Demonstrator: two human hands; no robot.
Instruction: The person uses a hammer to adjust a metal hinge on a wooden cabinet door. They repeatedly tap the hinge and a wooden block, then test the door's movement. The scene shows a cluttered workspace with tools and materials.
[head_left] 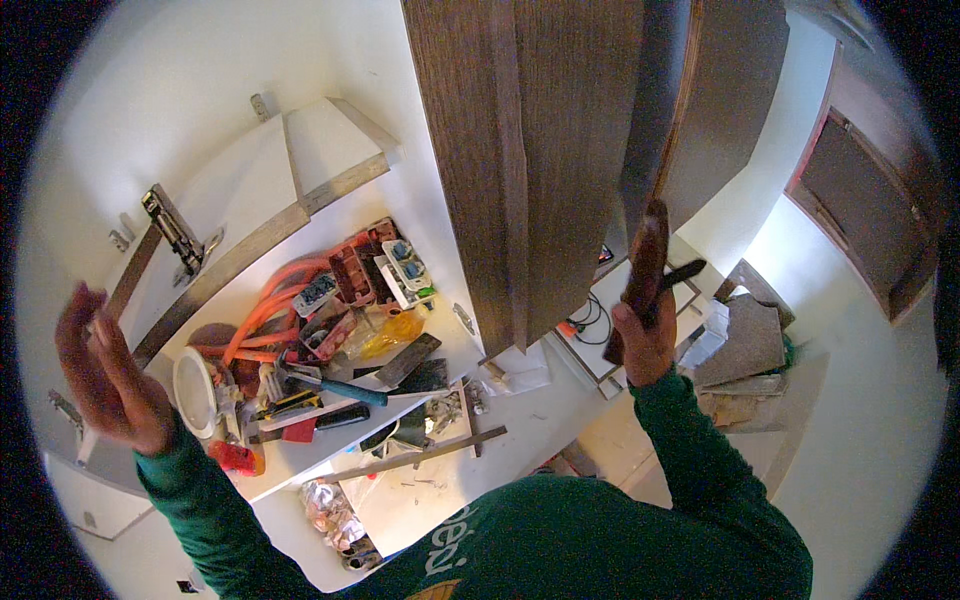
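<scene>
My left hand [112,385] is raised at the left with its fingers stretched out and nothing in it. Just beyond it, a metal hinge [178,230] is fixed on a white cabinet panel [235,180]. My right hand [648,310] is up at the edge of a dark wood-grain cabinet door [672,110], its fingers pointing upward along that edge. A slim dark object [686,272] is held across the palm under the thumb and juts out to the right. Its kind cannot be made out, and whether the fingertips touch the door is unclear.
Below lies a white worktop [400,408] with an orange hose [262,310], a red toolbox [352,275], a white round container [195,392], a blue-handled tool [352,390] and scraps. A tall dark cabinet panel [560,150] stands ahead. Boards [745,345] are piled at the right.
</scene>
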